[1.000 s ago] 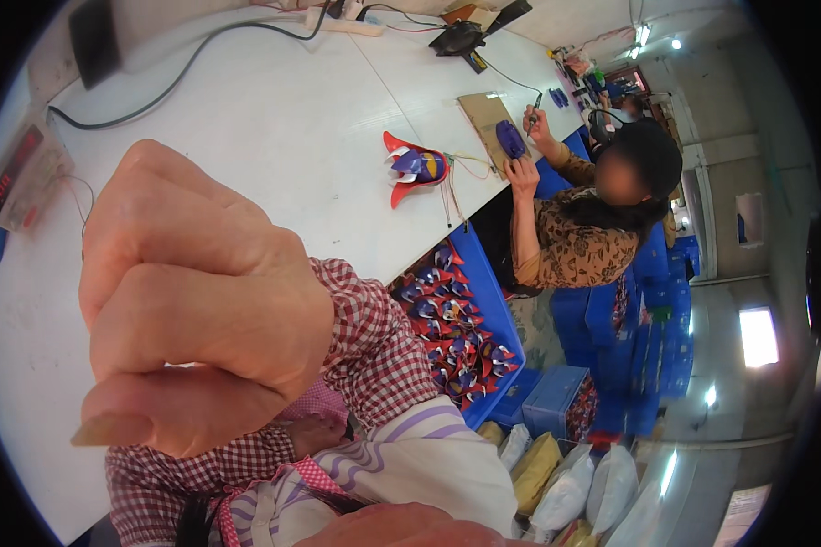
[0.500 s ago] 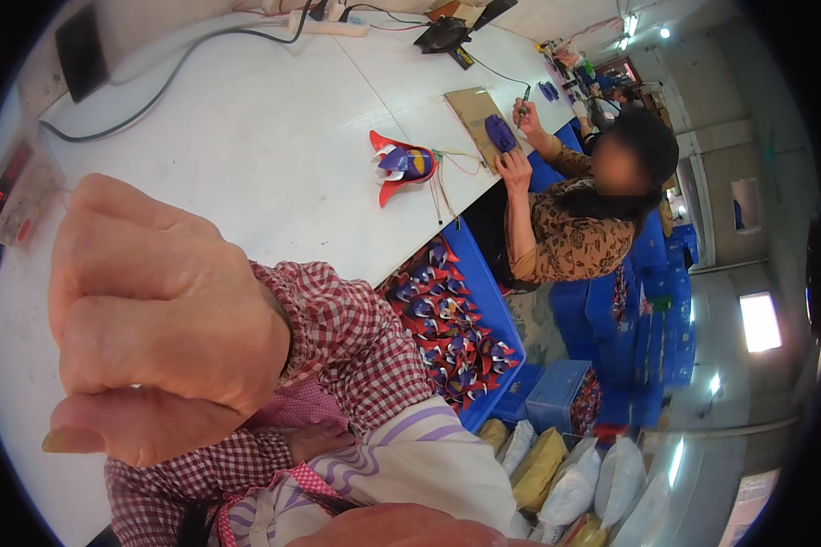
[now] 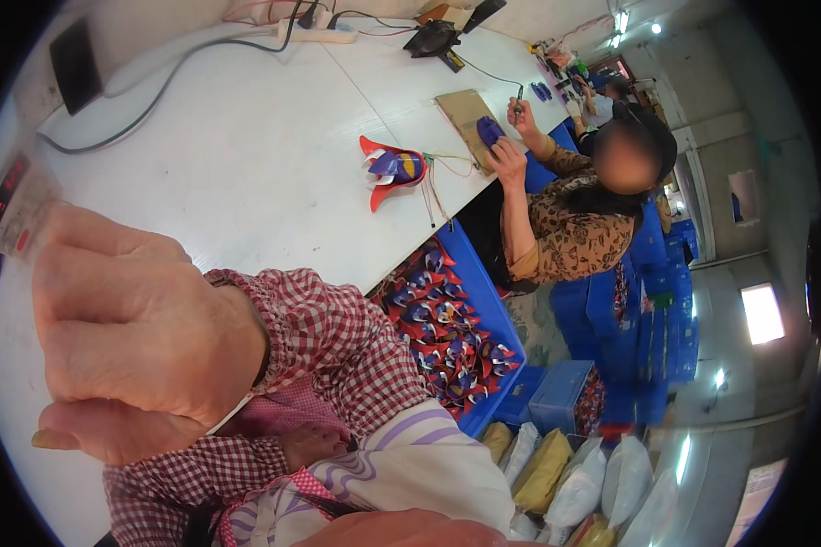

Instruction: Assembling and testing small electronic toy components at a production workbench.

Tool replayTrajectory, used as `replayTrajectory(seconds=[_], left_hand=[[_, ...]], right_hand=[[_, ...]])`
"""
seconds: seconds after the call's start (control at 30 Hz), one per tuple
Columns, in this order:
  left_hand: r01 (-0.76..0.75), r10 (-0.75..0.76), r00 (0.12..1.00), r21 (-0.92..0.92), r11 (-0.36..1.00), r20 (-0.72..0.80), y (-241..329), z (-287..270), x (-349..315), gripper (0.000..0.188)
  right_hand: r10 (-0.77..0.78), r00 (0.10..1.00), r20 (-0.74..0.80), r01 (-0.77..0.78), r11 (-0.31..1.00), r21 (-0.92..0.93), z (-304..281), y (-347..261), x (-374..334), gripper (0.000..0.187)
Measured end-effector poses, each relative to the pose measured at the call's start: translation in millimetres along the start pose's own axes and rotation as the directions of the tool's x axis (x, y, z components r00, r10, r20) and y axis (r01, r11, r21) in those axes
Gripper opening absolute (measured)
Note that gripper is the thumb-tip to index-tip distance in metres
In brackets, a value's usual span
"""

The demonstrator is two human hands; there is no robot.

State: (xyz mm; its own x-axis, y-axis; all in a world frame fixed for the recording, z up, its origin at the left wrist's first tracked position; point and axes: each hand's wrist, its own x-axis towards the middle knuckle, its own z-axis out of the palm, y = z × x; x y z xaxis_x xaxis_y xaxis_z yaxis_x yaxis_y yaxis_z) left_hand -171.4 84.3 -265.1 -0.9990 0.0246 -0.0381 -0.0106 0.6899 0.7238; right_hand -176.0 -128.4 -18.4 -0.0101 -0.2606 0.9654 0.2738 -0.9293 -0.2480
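The person's left hand [image 3: 128, 337] is raised close to the camera over the white surface [image 3: 246, 173], its fingers [image 3: 109, 264] curled into a narrow, closed fist; whether anything sits inside them cannot be told. A checked red sleeve [image 3: 328, 337] runs back from its wrist. Only a sliver of the right hand [image 3: 401, 531] shows at the lower edge, so how its fingers stand cannot be told. Beyond the fist, farther across the surface, lies a red and blue toy piece [image 3: 394, 170] with thin wires. Right of the surface's near edge stands a blue crate [image 3: 465, 337] full of similar pieces. A co-worker's hands [image 3: 506, 155] press a blue part on a cardboard sheet [image 3: 465, 118].
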Motion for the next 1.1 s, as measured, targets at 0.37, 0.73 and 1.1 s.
replayTrajectory(seconds=[0.37,0.73,1.1], left_hand=[[-0.008,0.009,0.999,0.026,1.0,-0.039,-0.9,1.2,-2.8,0.034],[-0.025,0.027,0.999,0.06,0.998,-0.041,1.0,-2.9,-8.0,0.033],[-0.048,0.051,0.998,0.081,0.996,-0.035,0.8,-7.2,-9.4,0.035]], right_hand=[[-0.001,1.0,0.018,0.001,1.0,0.015,1.5,-2.6,-3.3,0.025],[0.014,1.0,0.017,-0.014,1.0,-0.014,3.6,-6.0,-2.9,0.025],[-0.024,0.994,0.108,0.03,0.998,-0.061,1.1,-10.7,-1.2,0.031]])
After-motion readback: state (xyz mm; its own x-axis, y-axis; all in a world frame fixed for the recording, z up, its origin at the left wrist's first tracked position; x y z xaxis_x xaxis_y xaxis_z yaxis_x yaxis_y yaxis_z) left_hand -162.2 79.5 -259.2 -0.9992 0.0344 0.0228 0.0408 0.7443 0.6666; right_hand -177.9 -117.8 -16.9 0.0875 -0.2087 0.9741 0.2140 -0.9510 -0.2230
